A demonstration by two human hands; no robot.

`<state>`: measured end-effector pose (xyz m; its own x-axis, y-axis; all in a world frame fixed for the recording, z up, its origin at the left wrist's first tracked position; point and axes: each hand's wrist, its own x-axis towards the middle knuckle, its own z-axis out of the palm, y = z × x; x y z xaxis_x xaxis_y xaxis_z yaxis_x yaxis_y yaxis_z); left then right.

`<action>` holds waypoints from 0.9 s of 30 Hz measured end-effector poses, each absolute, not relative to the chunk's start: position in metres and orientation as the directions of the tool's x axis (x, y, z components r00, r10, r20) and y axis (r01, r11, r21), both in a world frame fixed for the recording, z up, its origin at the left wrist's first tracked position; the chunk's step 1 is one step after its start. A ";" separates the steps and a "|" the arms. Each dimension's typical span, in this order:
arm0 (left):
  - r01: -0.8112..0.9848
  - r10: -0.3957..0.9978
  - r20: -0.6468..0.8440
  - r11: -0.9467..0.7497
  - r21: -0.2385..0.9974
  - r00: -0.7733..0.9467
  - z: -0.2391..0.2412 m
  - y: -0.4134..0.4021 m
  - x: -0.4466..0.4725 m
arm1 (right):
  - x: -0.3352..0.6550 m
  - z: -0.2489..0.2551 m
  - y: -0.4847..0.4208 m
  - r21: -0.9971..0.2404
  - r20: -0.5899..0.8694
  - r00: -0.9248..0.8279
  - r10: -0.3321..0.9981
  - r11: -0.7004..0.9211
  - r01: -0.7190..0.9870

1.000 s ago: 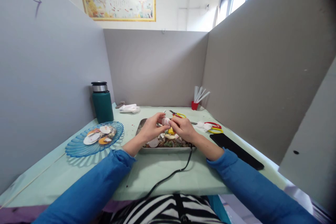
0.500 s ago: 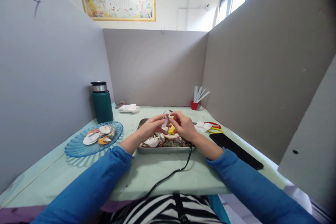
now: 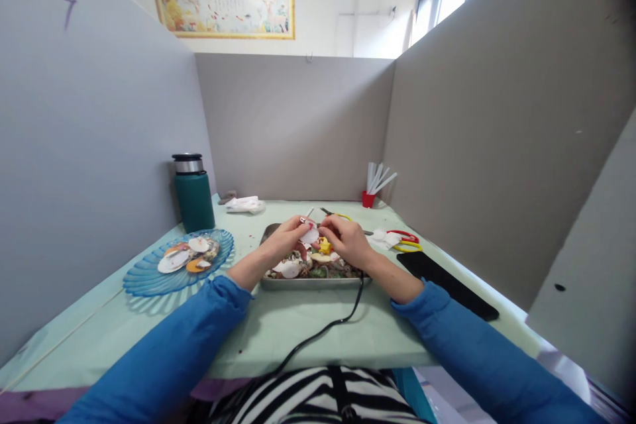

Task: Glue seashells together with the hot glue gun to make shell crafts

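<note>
Above the metal tray [image 3: 315,284], my left hand [image 3: 284,239] grips a white shell [image 3: 311,236] between thumb and fingers, with small red bits showing beside it. My right hand [image 3: 349,242] has its fingertips drawn together at the shell's right edge; whatever they pinch is too small to make out. Shells and rough bits fill the tray below, among them a pale shell [image 3: 289,269] and a yellow star-shaped piece [image 3: 324,245]. A black cord [image 3: 342,320] runs from under my right wrist to the table's front edge.
A blue glass plate [image 3: 144,283] with several shells sits at left, a green bottle [image 3: 193,200] behind it. On the right lie red-and-yellow-handled scissors [image 3: 408,247], white tissue [image 3: 383,239] and a black phone-like slab [image 3: 450,286]. White sticks stand in a red cup [image 3: 368,199]. Grey panels [image 3: 298,126] enclose the table.
The white shell has turned to show more of its face, and my left fingers have shifted slightly left. My right fingertips have curled in and dropped a little, uncovering more yellow behind.
</note>
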<state>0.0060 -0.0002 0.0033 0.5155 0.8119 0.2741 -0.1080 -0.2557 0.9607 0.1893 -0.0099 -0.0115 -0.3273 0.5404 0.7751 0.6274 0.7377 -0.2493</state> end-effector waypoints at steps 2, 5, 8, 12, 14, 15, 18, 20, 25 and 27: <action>-0.063 0.809 0.281 -0.292 0.954 0.516 0.003 0.000 0.005 | 0.189 -0.012 -0.010 -0.241 0.767 -0.353 0.537 0.749 0.617; -0.014 0.808 0.296 -0.336 0.942 0.509 0.004 0.001 0.004 | 0.190 -0.013 -0.010 -0.232 0.760 -0.381 0.527 0.767 0.598; -0.004 0.803 0.305 -0.353 0.936 0.512 0.005 -0.001 0.004 | 0.191 -0.013 -0.010 -0.233 0.761 -0.389 0.519 0.778 0.583; -0.012 0.788 0.320 -0.369 0.929 0.527 0.006 -0.005 0.005 | 0.191 -0.013 -0.010 -0.224 0.765 -0.398 0.506 0.789 0.572; -0.022 0.773 0.338 -0.387 0.922 0.538 0.006 -0.006 0.006 | 0.191 -0.013 -0.010 -0.215 0.771 -0.399 0.496 0.792 0.571; -0.026 0.763 0.350 -0.401 0.916 0.543 0.006 -0.006 0.006 | 0.191 -0.014 -0.009 -0.209 0.775 -0.400 0.489 0.796 0.568; -0.026 0.740 0.391 -0.452 0.892 0.548 0.004 -0.004 0.006 | 0.192 -0.014 -0.009 -0.190 0.789 -0.409 0.459 0.815 0.547; -0.022 0.732 0.408 -0.474 0.880 0.545 0.003 -0.003 0.006 | 0.192 -0.014 -0.008 -0.182 0.793 -0.416 0.445 0.825 0.535; -0.022 0.727 0.424 -0.491 0.871 0.541 0.002 -0.001 0.005 | 0.192 -0.013 -0.010 -0.164 0.784 -0.442 0.436 0.832 0.530; -0.015 0.725 0.435 -0.506 0.862 0.534 0.003 -0.002 0.005 | 0.191 -0.013 -0.010 -0.151 0.785 -0.448 0.428 0.833 0.532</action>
